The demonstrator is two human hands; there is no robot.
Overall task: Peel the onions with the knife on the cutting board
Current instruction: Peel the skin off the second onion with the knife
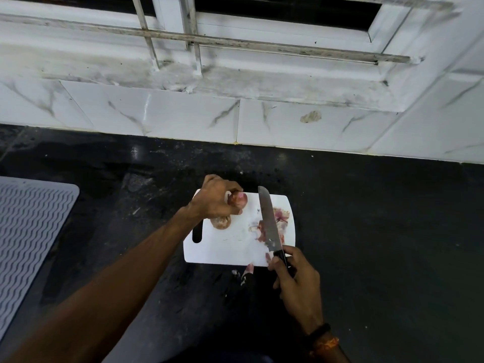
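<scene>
Onion sits gripped in the curled fingers of the left hand, raised over the far left corner of the white cutting board, with what looks like a second onion lying under it. The right hand clasps the knife by its black handle, blade pointing away above a pile of peels.

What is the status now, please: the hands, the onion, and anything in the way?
Left hand grips onion above cutting board. Right hand holds knife, blade over board. Peel scraps on board; second onion beside.
</scene>
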